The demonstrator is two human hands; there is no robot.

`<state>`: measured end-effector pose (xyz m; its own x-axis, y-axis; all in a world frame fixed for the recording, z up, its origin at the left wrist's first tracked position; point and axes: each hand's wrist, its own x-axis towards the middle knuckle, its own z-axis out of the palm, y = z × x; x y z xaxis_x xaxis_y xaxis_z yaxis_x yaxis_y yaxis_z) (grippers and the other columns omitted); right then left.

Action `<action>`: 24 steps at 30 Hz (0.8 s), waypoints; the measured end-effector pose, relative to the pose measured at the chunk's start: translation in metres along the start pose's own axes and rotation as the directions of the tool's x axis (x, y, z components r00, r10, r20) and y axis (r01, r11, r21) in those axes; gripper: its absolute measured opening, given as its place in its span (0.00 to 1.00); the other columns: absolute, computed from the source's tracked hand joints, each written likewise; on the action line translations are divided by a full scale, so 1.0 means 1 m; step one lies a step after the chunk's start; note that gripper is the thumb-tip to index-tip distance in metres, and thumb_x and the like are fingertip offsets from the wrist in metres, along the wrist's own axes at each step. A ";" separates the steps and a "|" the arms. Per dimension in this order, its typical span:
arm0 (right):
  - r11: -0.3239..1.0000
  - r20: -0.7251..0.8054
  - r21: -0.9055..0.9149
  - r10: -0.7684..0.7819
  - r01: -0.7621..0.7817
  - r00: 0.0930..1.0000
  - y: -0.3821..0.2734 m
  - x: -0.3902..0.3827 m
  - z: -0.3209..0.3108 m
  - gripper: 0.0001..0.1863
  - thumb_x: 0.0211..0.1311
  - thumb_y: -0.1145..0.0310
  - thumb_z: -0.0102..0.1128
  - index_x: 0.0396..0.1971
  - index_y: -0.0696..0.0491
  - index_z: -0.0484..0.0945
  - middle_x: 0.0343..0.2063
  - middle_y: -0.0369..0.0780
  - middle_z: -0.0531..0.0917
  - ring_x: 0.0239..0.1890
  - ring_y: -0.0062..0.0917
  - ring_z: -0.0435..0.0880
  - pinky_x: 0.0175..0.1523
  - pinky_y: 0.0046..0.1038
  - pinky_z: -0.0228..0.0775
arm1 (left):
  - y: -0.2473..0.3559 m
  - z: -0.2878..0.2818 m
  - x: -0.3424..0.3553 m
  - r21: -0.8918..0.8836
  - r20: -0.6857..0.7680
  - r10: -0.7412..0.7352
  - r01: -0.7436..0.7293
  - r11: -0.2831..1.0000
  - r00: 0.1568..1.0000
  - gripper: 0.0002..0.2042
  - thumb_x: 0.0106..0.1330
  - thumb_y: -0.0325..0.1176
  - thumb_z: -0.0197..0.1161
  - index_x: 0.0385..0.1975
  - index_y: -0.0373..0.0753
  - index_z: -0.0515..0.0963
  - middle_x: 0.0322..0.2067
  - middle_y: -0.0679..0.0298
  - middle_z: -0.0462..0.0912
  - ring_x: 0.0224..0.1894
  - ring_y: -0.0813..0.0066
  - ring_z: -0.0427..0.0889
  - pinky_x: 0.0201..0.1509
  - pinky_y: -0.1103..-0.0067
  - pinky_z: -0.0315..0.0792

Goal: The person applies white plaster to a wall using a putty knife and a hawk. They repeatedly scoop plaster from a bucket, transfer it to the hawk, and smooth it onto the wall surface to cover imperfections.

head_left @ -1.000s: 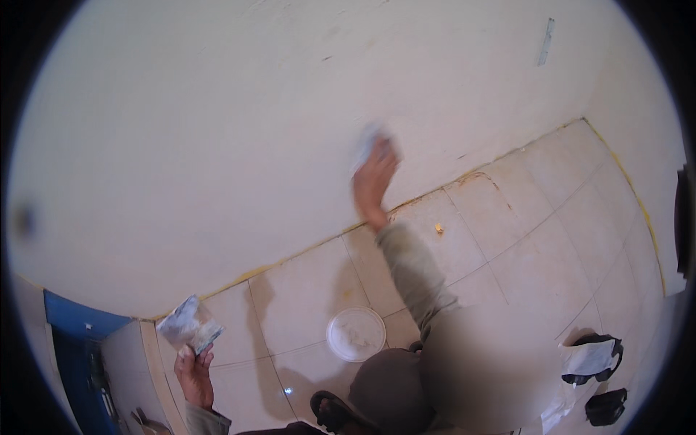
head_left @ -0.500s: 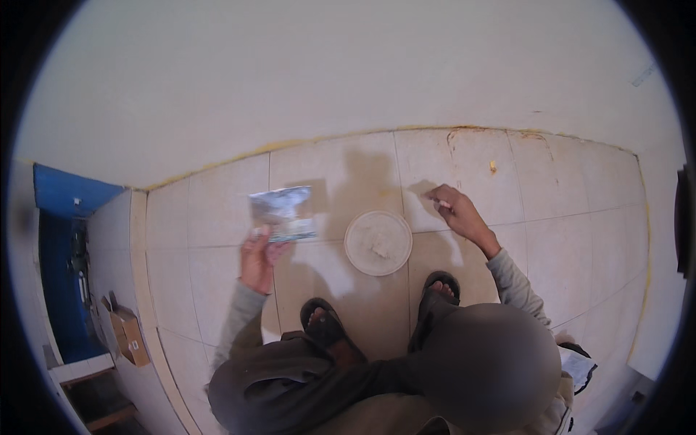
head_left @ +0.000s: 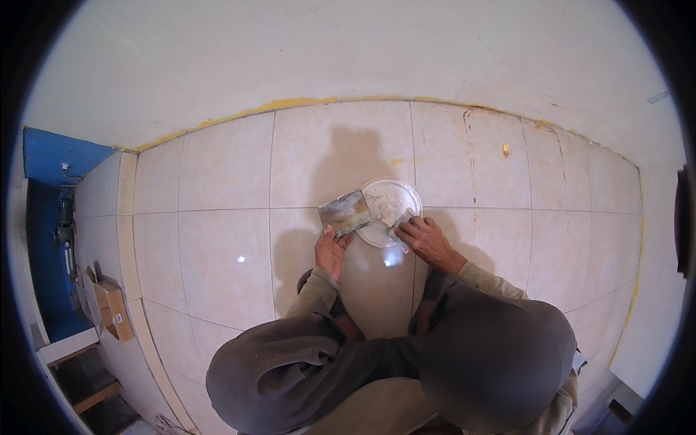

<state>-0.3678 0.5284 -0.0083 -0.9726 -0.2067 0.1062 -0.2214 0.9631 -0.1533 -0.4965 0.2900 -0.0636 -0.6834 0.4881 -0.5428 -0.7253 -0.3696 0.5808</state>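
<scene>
My left hand (head_left: 332, 252) grips the lower edge of a thin rectangular metal plate (head_left: 343, 206), its face smeared grey and brown. The plate is tilted beside a round white tub (head_left: 372, 238) on the floor, its right edge overlapping the tub's rim. Whitish putty (head_left: 386, 200) lies in the tub. My right hand (head_left: 433, 244) is over the tub's right side, fingers closed round a small putty knife (head_left: 403, 218). The fingers hide much of that knife, and its blade is down at the putty.
Pale floor tiles (head_left: 225, 246) run up to a white wall (head_left: 348, 51) with a yellow strip along its foot. Rusty stains (head_left: 475, 156) mark the tiles at the far right. An open cardboard box (head_left: 112, 308) stands at the left, near a blue recess (head_left: 61, 156).
Both hands have come inward to the tub, the plate from the left and the putty knife from the right. My body has leaned forward, so the legs cover more of the feet.
</scene>
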 end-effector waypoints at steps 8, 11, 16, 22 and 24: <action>0.956 0.235 0.030 -0.290 0.291 0.928 0.038 0.026 -0.012 0.11 0.49 0.61 0.63 0.35 0.44 0.83 0.32 0.28 0.78 0.44 0.23 0.74 0.48 0.31 0.64 | -0.003 -0.010 0.004 0.044 0.050 0.038 -0.041 0.998 0.998 0.19 0.72 0.40 0.54 0.57 0.36 0.66 0.55 0.60 0.74 0.58 0.66 0.73 0.65 0.65 0.66; 0.953 0.322 0.268 -0.225 0.140 0.920 0.056 0.040 -0.023 0.10 0.49 0.67 0.64 0.33 0.43 0.85 0.29 0.27 0.81 0.42 0.25 0.77 0.48 0.32 0.66 | -0.006 -0.013 0.009 0.034 0.035 0.039 -0.040 0.999 0.999 0.18 0.71 0.37 0.54 0.56 0.36 0.67 0.54 0.60 0.75 0.56 0.67 0.75 0.63 0.66 0.69; 0.109 0.614 0.768 0.154 -0.631 0.774 0.093 0.027 -0.050 0.14 0.54 0.76 0.62 0.42 0.60 0.82 0.36 0.40 0.85 0.39 0.22 0.80 0.47 0.27 0.71 | 0.021 0.013 -0.002 0.136 0.040 0.115 -0.119 0.984 0.993 0.13 0.69 0.32 0.57 0.50 0.36 0.71 0.45 0.61 0.79 0.47 0.70 0.80 0.54 0.70 0.75; -0.176 0.414 0.908 0.220 -0.381 0.884 0.071 0.037 -0.103 0.15 0.56 0.78 0.61 0.45 0.59 0.81 0.40 0.38 0.84 0.42 0.23 0.79 0.51 0.25 0.71 | 0.080 0.066 -0.015 0.378 0.101 0.067 -0.100 0.920 0.993 0.10 0.64 0.28 0.62 0.42 0.37 0.72 0.37 0.65 0.80 0.40 0.77 0.80 0.45 0.74 0.77; 0.059 0.149 0.983 0.285 -0.173 0.947 0.051 0.052 -0.128 0.13 0.62 0.70 0.59 0.46 0.56 0.81 0.43 0.38 0.83 0.44 0.26 0.79 0.54 0.28 0.69 | 0.095 0.089 -0.021 0.259 0.159 0.006 -0.047 0.965 0.987 0.10 0.63 0.27 0.63 0.41 0.37 0.72 0.36 0.66 0.80 0.40 0.78 0.80 0.45 0.75 0.76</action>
<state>-0.4207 0.5884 0.1154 -0.9946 0.0527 -0.0898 0.0856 -0.0769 -0.9934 -0.5433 0.3147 0.0569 -0.6655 0.6058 -0.4360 -0.6459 -0.1747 0.7432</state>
